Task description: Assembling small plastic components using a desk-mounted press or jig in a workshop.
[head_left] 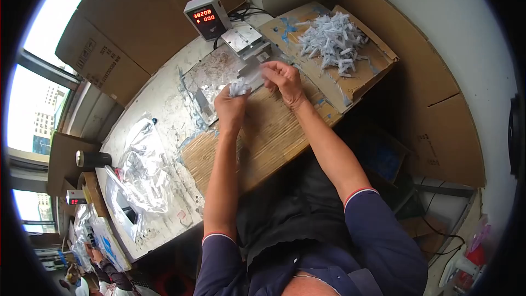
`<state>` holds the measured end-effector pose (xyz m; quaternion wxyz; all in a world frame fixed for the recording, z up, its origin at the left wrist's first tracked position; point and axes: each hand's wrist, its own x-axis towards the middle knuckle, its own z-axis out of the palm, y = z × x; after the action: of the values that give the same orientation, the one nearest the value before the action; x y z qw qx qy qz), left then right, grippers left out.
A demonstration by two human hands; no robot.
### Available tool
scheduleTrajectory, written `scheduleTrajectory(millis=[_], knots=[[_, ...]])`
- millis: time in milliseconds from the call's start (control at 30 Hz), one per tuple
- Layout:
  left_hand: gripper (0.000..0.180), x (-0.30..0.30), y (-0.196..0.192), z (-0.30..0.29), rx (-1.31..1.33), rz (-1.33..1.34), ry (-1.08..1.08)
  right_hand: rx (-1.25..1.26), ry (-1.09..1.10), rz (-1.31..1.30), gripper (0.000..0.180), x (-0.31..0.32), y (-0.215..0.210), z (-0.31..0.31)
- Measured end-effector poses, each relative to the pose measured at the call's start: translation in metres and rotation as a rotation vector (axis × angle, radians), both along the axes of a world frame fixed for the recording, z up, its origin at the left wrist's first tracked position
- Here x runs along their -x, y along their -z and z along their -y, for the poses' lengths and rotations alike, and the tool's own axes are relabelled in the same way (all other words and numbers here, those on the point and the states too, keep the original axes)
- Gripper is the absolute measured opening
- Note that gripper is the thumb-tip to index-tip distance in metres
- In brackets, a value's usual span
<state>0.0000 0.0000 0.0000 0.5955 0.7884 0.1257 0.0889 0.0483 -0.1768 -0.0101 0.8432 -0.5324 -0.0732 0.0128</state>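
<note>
My left hand (pixel 230 109) is closed around a small bunch of whitish translucent plastic pieces (pixel 239 88), held over the work surface. To its right, my right hand (pixel 286 83) has its fingers pinched together beside a metal fixture (pixel 255 57). Motion blurs those fingertips, and what they hold, if anything, cannot be made out. Behind the fixture a flat metal plate (pixel 241 38) tops a small device. At the back right, a large heap of similar translucent pieces (pixel 333 40) lies on a cardboard tray (pixel 378 71).
A grey box with a red digital display (pixel 207 17) stands at the back, cables behind it. Corrugated cardboard (pixel 274 131) covers the front of the white table (pixel 170 153). Crumpled clear plastic bags (pixel 145 175) lie at left, near a dark cylinder (pixel 94 159). Another person's hand (pixel 96 253) shows lower left.
</note>
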Motion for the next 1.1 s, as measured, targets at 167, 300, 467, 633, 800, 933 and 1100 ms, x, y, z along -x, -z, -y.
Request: scheduleTrajectory(millis=[167,300,467,633,800,933,1100], knots=[[0.023,0.012,-0.007,0.015,-0.466,0.506,-0.031,0.053,-0.111,-0.002,0.015,0.000,-0.001,0.004],[0.033,0.015,-0.002,0.003,-0.280,0.461,0.087,0.228,-0.168,0.019,0.011,-0.005,-0.004,-0.008],[0.036,0.016,0.014,0.024,-0.396,0.451,0.100,0.324,-0.199,0.127,0.012,-0.007,0.022,0.012],[0.032,0.079,-0.002,-0.010,-0.361,0.477,-0.061,0.205,-0.195,0.032,0.019,0.010,0.004,-0.015],[0.015,0.205,-0.023,-0.081,-0.073,0.356,-0.193,0.350,-0.115,0.137,0.012,0.012,0.005,-0.016],[0.015,0.306,-0.023,-0.129,0.134,0.086,-0.580,0.469,-0.019,0.318,0.010,0.030,0.020,-0.048],[0.022,0.378,-0.015,-0.157,0.545,0.170,-0.869,0.702,-0.242,0.914,0.019,0.161,-0.031,-0.187]])
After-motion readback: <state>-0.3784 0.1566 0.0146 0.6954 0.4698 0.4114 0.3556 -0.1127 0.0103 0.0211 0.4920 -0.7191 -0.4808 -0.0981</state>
